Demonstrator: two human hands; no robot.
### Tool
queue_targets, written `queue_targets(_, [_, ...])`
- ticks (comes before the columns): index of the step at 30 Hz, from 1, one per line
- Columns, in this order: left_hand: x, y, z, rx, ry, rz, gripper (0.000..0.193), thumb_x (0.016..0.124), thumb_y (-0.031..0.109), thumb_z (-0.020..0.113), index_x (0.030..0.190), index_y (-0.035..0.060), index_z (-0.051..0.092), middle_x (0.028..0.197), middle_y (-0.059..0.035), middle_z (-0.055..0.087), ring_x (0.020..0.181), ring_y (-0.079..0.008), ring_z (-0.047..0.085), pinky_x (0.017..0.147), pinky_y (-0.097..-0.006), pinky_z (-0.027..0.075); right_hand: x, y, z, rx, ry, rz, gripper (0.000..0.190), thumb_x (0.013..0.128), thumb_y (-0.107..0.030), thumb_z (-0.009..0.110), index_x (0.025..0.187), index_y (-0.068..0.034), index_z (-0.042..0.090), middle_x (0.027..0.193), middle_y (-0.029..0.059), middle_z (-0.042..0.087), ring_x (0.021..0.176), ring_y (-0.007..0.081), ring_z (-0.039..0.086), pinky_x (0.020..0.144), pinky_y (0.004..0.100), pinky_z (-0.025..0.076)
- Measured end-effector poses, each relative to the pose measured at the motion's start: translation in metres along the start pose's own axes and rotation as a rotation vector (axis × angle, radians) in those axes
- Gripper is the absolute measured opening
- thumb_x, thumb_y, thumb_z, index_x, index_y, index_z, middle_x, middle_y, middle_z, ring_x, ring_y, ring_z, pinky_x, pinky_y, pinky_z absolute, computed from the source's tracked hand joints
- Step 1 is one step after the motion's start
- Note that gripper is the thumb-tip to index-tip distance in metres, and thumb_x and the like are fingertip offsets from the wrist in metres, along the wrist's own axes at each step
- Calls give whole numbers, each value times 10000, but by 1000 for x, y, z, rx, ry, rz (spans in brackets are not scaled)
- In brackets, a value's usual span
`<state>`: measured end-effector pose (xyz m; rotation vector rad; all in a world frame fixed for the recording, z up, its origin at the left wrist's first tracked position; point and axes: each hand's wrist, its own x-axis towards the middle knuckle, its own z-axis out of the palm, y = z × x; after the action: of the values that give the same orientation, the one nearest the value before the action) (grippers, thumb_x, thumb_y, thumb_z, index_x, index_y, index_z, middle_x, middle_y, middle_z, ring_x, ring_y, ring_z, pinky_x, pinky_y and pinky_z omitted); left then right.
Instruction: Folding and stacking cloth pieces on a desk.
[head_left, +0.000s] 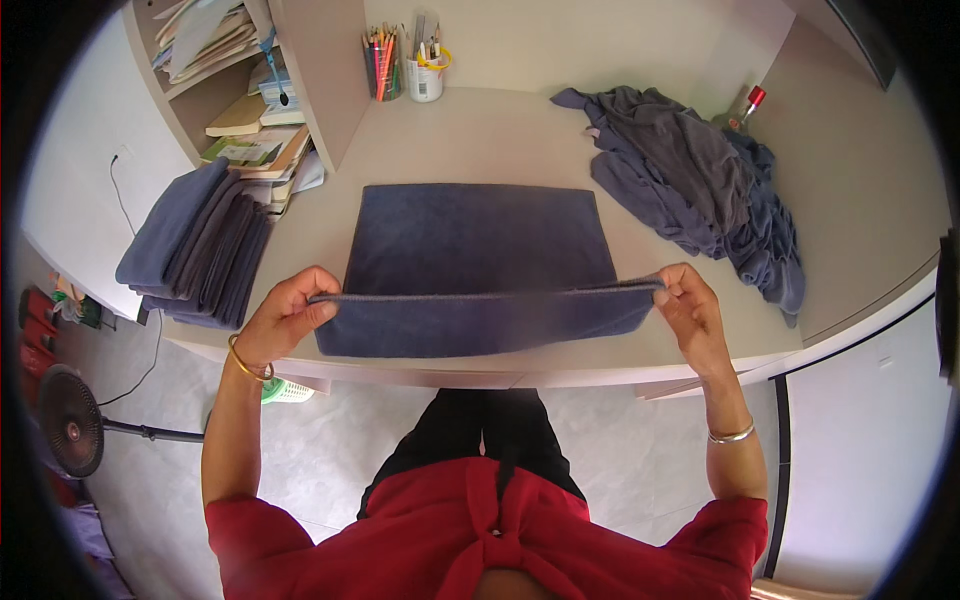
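A dark blue cloth towel (480, 236) lies spread on the desk before me, its near edge raised in a fold. My left hand (296, 311) pinches the left corner of that edge between thumb and fingers. At the other end, my right hand (688, 311) grips the right corner in the same way. The lifted edge is stretched nearly straight between both hands, while the far part rests flat. Left of my left hand stands a stack of folded towels (199, 244). A loose heap of crumpled blue and grey towels (675, 165) lies beyond my right hand.
The desk (465, 139) has a shelf unit (319, 82) at its left holding papers and books (274, 150). A cup of pencils (384, 67) and a white can (426, 79) stand at the back. Behind the heap is a red-capped bottle (742, 112). A fan (71, 421) stands lower left.
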<state>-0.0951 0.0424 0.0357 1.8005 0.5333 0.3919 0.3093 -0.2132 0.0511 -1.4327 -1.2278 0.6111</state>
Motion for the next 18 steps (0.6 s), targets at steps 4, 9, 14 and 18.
queue_targets(4, [32,8,9,-71,174,106,69,934,91,580,982,50,553,882,47,553,807,-13,493,733,-175,402,28,1,10,10,54,-45,24,956,-68,535,941,-75,519,735,-76,396,666,22,354,599,176,307])
queue_targets(9, [93,-12,-8,-443,249,78,137,919,122,607,1034,51,582,910,11,624,825,-53,588,733,-198,470,79,27,21,129,151,48,64,953,-122,560,917,-86,521,704,-86,399,636,13,351,552,179,282])
queue_targets(14, [126,-52,-13,-614,352,-63,148,919,125,617,1043,48,598,889,-17,653,762,-78,625,697,-227,523,102,88,24,128,270,100,75,956,-140,548,903,-87,539,703,-86,424,600,14,359,513,196,293])
queue_targets(18, [126,-46,-13,-555,353,3,146,920,126,615,1043,51,595,889,-15,650,766,-80,623,700,-226,522,110,82,18,134,268,123,71,954,-133,550,906,-81,537,722,-75,440,633,17,374,546,192,307])
